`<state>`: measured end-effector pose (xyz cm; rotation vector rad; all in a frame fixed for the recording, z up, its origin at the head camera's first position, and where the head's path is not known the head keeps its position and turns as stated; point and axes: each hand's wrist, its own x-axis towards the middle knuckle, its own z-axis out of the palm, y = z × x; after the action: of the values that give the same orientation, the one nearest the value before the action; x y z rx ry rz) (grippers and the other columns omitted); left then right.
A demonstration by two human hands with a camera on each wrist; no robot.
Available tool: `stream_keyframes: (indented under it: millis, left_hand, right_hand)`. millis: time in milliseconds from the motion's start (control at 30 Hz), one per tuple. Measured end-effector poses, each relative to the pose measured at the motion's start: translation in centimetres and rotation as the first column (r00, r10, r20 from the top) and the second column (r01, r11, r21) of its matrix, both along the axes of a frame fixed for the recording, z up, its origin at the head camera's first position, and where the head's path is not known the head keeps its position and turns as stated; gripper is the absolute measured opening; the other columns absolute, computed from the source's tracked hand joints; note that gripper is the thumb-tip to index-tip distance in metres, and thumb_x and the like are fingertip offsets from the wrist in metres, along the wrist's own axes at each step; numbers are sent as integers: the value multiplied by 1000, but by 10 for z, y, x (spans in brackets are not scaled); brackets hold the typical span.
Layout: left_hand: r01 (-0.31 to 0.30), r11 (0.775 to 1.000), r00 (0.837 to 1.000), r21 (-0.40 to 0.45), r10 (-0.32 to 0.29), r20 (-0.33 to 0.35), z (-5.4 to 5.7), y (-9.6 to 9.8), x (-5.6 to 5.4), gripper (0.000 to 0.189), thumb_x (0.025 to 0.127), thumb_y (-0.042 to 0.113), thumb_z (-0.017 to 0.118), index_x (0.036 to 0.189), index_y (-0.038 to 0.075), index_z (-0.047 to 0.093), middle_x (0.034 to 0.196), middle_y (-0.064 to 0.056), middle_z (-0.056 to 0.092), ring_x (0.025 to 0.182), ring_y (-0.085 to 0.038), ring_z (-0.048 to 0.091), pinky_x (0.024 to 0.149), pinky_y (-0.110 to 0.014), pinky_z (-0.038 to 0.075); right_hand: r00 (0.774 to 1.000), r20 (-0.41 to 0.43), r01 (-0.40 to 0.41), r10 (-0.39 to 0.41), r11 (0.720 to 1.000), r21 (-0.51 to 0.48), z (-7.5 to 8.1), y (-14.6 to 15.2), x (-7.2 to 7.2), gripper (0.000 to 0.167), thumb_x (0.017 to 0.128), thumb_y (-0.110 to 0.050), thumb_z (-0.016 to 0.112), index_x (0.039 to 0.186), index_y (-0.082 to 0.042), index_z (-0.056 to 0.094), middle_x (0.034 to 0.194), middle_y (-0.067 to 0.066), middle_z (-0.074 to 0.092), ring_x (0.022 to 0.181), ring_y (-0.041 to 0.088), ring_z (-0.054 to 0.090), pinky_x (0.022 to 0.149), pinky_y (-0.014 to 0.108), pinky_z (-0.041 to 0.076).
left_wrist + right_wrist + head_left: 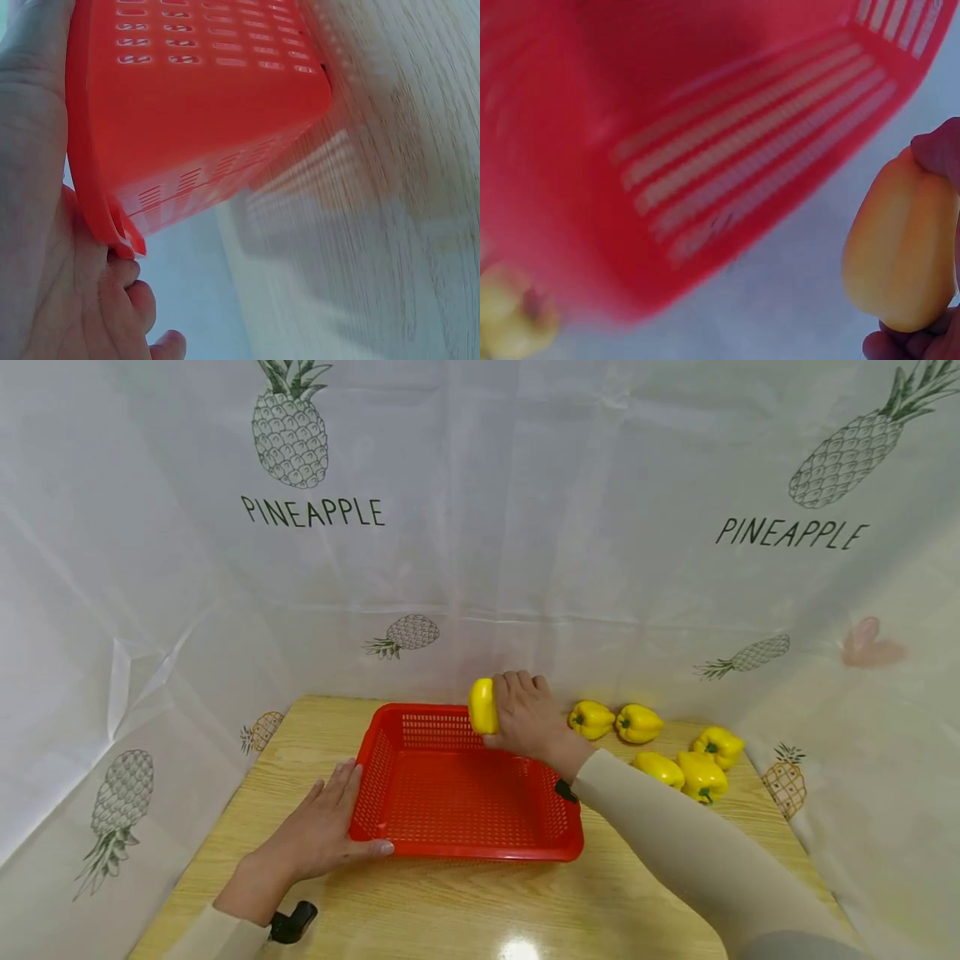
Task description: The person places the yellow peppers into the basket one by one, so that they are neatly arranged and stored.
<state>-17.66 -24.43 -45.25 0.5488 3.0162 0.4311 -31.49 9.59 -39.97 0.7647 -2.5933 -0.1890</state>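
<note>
My right hand (527,714) grips a yellow bell pepper (483,707) above the back rim of a red plastic basket (465,850). In the right wrist view, thumb and fingertips hold the pepper (904,244) from opposite ends, beside the basket's slotted wall (757,172). At the basket's front left corner rests my left hand (322,821), fingers fairly straight along the left side and thumb on the front rim. The left wrist view shows that hand (67,285) against the rim, with the basket's outer wall (187,120) beside it. No peppers show on the basket floor.
Right of the basket, several yellow bell peppers lie on the wooden table (480,910): two at the back, among them one pepper (639,724), and a cluster with another pepper (702,777) nearer the right edge. A white pineapple-print sheet (525,568) stands behind and at both sides.
</note>
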Motion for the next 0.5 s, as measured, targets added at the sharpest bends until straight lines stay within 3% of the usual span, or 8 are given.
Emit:
stream_keyframes:
  millis: [233, 500]
  left_hand:
    - [-7, 1000, 1000, 6, 7, 29, -1, 6, -3, 140, 78, 93, 59, 164, -10, 20, 171, -30, 22, 158, -48, 25, 125, -68, 25]
    - [-16, 1000, 999, -2, 17, 35, -1, 8, -2, 140, 78, 94, 57, 164, -10, 19, 171, -30, 22, 158, -48, 24, 127, -66, 25]
  right_hand:
    - [995, 95, -24, 11, 990, 140, -34, -75, 2, 95, 83, -77, 69, 138, -3, 47, 126, 12, 60, 116, 30, 55, 98, 45, 50]
    - [978, 205, -2, -31, 988, 156, -71, -109, 0, 89, 86, -78, 64, 137, -6, 48, 123, 9, 57, 115, 27, 52, 99, 43, 49]
